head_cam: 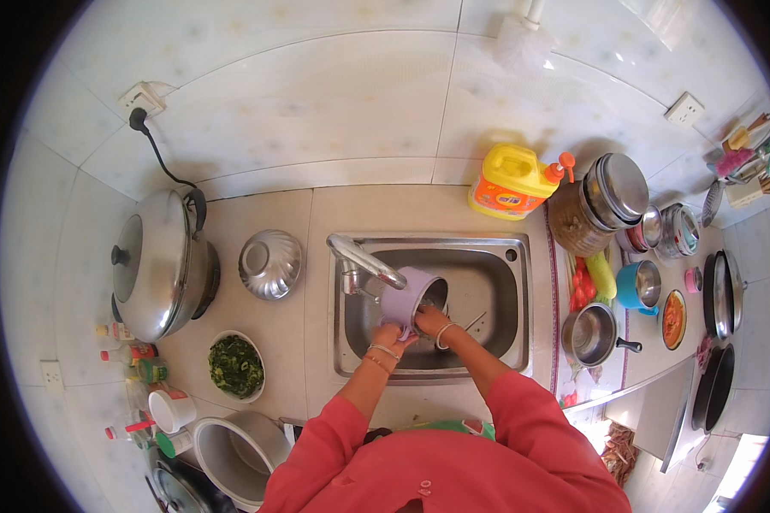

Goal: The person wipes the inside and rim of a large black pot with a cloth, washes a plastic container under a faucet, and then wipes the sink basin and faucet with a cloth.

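A lilac cup (403, 296) with a metal inside is tilted on its side over the stainless steel sink (516, 308), its mouth facing right. My left hand (393, 338) grips the cup by its handle at the lower side. The fingers of my right hand (431, 322) reach into the cup's mouth; their tips are hidden, and I cannot tell whether they hold anything. Just above the cup hangs the spout of the chrome faucet (372, 261). A thin utensil handle (476, 320) shows on the sink floor beside my right wrist.
Left of the sink are a fluted metal bowl (271, 264), a bowl of chopped greens (236, 366) and a lidded electric wok (160, 266). Behind it stands a yellow detergent jug (513, 183). Rightward are a saucepan (589, 333), a blue cup (638, 285), vegetables (600, 274) and stacked pots (606, 192).
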Action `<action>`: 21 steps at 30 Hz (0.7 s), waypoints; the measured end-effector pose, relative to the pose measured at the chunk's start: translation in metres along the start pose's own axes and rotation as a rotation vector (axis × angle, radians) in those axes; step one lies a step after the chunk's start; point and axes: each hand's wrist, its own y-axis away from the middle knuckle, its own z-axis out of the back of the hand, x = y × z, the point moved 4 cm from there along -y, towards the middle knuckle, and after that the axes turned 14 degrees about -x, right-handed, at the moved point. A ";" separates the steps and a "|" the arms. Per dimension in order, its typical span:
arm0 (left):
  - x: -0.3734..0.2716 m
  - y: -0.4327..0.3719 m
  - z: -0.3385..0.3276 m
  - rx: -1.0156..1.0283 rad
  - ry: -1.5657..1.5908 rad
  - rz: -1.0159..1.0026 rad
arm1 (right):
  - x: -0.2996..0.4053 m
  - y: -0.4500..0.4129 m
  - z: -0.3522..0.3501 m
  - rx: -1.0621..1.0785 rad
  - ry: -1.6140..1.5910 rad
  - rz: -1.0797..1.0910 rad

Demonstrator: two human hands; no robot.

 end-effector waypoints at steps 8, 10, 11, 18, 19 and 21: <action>-0.024 -0.030 0.016 -0.256 -0.096 -0.261 | 0.028 0.043 0.048 -0.045 -0.719 0.125; -0.021 -0.037 0.017 -0.260 -0.139 -0.302 | 0.064 0.064 0.061 -0.106 -0.399 0.270; -0.018 -0.042 0.020 -0.254 -0.105 -0.272 | 0.079 0.070 0.061 -0.167 -0.080 0.406; -0.020 -0.002 -0.007 0.009 -0.112 -0.042 | 0.085 0.067 0.041 -0.356 0.468 0.875; -0.021 0.004 -0.008 0.003 -0.107 -0.046 | 0.090 0.065 0.041 -0.390 0.533 0.915; -0.022 0.017 -0.016 0.037 -0.184 -0.098 | 0.095 0.053 0.042 -0.425 0.599 0.956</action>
